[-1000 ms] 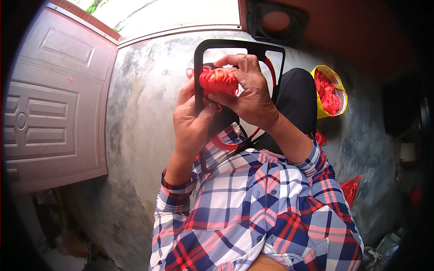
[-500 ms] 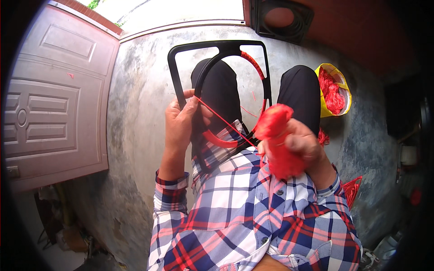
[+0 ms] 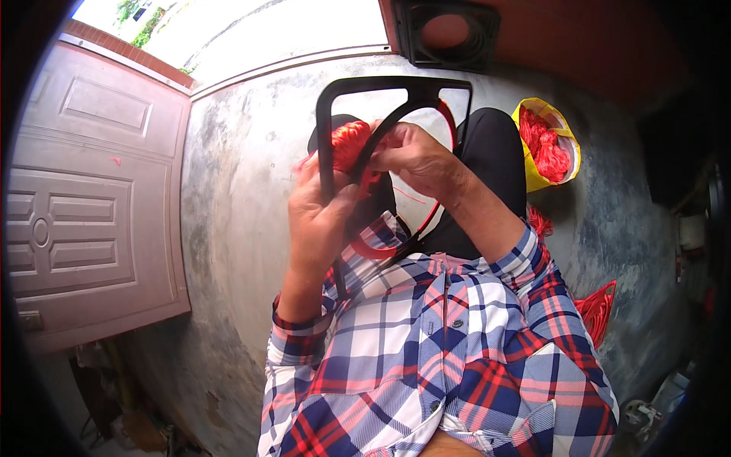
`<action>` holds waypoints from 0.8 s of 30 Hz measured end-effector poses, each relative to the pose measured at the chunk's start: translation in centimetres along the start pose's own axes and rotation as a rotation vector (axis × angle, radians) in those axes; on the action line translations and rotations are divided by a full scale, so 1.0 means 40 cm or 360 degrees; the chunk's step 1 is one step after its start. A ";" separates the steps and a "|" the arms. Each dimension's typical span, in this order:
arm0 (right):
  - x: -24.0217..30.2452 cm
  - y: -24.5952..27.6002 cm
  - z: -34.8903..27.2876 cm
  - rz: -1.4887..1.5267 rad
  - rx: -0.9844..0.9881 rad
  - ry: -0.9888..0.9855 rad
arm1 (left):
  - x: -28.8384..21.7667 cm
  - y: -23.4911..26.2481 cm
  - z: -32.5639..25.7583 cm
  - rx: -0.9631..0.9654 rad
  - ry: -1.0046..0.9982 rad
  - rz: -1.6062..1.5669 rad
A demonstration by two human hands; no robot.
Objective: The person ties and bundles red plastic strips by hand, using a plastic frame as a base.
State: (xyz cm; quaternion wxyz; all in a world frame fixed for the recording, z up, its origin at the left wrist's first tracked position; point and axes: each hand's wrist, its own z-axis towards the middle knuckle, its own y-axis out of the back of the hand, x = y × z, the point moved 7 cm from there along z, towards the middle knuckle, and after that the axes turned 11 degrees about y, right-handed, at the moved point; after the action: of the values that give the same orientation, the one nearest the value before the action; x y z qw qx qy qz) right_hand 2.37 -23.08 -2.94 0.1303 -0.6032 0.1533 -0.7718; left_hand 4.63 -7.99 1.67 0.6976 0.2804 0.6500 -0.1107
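A black frame (image 3: 326, 145), square outside with a round ring inside, leans over my lap. Red cord covers parts of the ring, including a wrapped stretch (image 3: 373, 250) at its lower side. My left hand (image 3: 316, 221) is closed around the frame's left bar, its thumb in front and its fingers partly hidden behind. A thick bundle of red cord (image 3: 350, 143) sits between that bar and the ring, beside my left fingertips. My right hand (image 3: 422, 161) reaches across to the ring, its curled fingers gripping the right end of the bundle; the ring partly hides the contact.
A yellow bag (image 3: 539, 183) holding red cord bundles stands on the floor to the right. More red cord (image 3: 598, 311) lies beside my right elbow. A pinkish panelled door (image 3: 91, 198) is at left, and another black square frame (image 3: 445, 34) at the far side.
My right hand has carried the red bundle up and left, from in front of my chest to the ring's left side. The frame has shifted slightly right with my left hand.
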 end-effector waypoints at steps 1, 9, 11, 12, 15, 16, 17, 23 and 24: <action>0.004 -0.005 -0.011 0.0327 -0.0030 0.0014 | 0.009 0.009 -0.002 0.0009 0.0103 -0.0082; 0.203 -0.075 -0.062 -0.2020 -0.0383 0.1120 | -0.027 -0.001 -0.008 -0.0040 -0.0178 0.0130; 0.196 -0.092 -0.049 -0.2039 -0.0330 0.1219 | -0.060 -0.028 -0.008 0.0077 -0.0268 0.0280; 0.191 -0.086 -0.043 -0.2044 -0.0334 0.1215 | -0.055 -0.033 -0.005 0.0084 -0.0269 0.0277; 0.193 -0.048 -0.047 -0.1457 -0.0466 0.1184 | -0.040 -0.025 -0.002 -0.0052 -0.0329 0.0146; 0.187 -0.022 -0.051 -0.0759 -0.0546 0.1107 | -0.030 -0.014 -0.004 -0.0100 -0.0265 0.0100; 0.195 -0.005 -0.057 -0.0460 -0.0532 0.0997 | -0.019 -0.003 -0.006 -0.0149 -0.0202 0.0054; 0.210 0.053 -0.153 0.0705 -0.0318 0.0669 | 0.064 0.058 0.008 -0.0217 0.0070 -0.0087; 0.179 0.047 -0.183 0.0694 -0.0147 0.0554 | 0.100 0.045 0.008 -0.0051 0.0385 -0.0334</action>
State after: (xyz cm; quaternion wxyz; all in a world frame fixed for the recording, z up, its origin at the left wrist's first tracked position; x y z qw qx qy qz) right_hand -6.43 -27.01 1.04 0.2375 -0.4198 0.3346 -0.8096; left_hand 6.35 -5.85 -1.76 0.6033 0.2111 0.7566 -0.1379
